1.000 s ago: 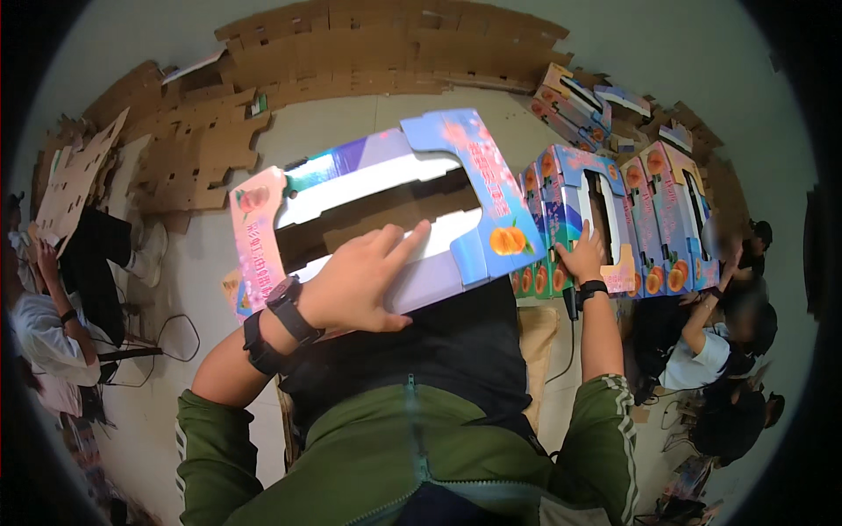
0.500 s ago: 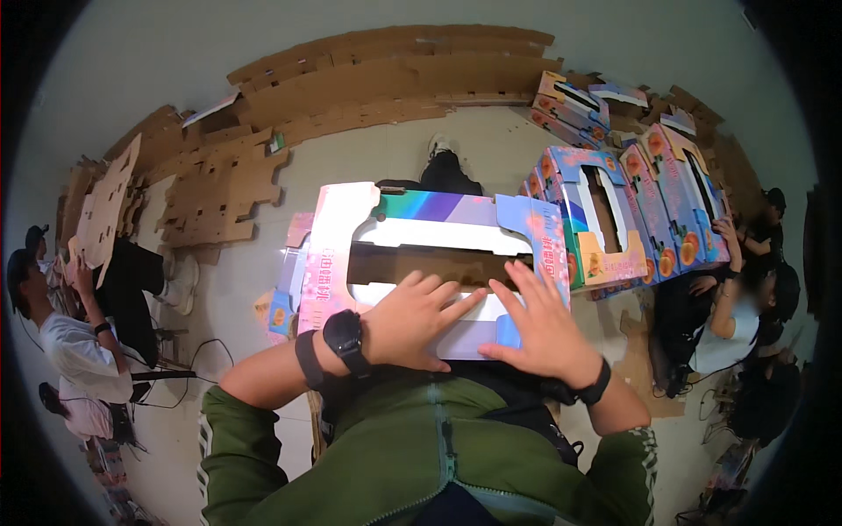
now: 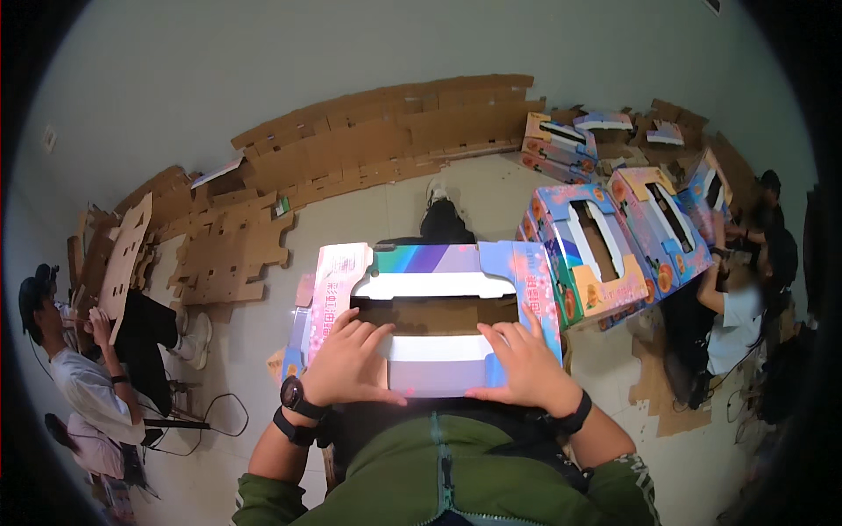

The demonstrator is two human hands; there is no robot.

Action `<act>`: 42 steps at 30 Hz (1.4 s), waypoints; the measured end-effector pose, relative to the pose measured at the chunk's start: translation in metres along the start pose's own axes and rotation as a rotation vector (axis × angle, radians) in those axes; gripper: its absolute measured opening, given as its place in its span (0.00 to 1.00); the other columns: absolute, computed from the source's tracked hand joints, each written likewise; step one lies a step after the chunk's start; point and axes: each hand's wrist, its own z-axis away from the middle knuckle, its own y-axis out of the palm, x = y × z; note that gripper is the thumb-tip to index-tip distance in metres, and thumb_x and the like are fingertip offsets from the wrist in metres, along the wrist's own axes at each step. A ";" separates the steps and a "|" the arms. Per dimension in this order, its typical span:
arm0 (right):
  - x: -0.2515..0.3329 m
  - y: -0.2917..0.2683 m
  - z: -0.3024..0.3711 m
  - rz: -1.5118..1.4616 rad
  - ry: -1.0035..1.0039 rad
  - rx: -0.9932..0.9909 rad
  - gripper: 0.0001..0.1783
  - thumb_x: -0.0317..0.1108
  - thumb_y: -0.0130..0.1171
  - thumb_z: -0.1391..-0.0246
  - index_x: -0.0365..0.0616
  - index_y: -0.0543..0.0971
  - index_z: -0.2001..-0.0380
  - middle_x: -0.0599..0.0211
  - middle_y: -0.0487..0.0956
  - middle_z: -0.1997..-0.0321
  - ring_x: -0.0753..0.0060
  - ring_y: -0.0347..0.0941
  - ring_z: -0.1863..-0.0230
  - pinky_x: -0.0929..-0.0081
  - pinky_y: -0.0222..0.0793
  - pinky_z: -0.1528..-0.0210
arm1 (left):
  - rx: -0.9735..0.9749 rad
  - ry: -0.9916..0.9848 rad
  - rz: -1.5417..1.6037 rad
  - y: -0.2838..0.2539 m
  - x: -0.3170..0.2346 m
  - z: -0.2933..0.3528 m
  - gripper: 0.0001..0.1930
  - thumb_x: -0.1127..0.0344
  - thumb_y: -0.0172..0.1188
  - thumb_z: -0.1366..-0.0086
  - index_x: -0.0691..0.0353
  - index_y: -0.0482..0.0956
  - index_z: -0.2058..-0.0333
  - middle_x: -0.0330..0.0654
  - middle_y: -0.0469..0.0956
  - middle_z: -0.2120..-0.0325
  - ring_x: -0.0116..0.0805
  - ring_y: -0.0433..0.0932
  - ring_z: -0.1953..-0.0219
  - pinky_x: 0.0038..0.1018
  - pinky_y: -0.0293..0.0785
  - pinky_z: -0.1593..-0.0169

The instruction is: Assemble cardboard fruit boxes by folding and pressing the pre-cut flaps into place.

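A printed cardboard box [image 3: 438, 375] in pink, blue and purple stands in front of me, its long cut-out opening facing up. White inner edges border the opening, and brown cardboard shows inside. My left hand [image 3: 353, 361] grips the near left corner, fingers on the top flap and thumb along the near edge. At the near right corner my right hand [image 3: 529, 366] grips the same way, with its fingers on the blue-pink flap. The undersides of both thumbs are hidden.
Similar printed boxes [image 3: 605, 307] stand at the right, with more behind them. Flat brown cardboard sheets [image 3: 228, 254] lie at the left and along the wall. A person [image 3: 88, 377] at the left handles a cardboard sheet; other people [image 3: 737, 329] sit at the right.
My left hand has moved left from the middle of the opening to the box's near left corner. My right hand has shifted to the near right corner. The whole view has tilted up.
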 end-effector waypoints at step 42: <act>-0.012 -0.173 -0.117 0.308 -0.497 0.019 0.27 0.21 0.70 0.74 0.43 0.78 0.61 0.65 0.78 0.59 0.59 0.74 0.44 0.48 0.53 0.21 | -0.164 0.584 -0.773 -0.092 -0.081 -0.053 0.18 0.61 0.56 0.41 0.63 0.82 0.56 0.47 0.79 0.47 0.44 0.70 0.36 0.43 0.61 0.28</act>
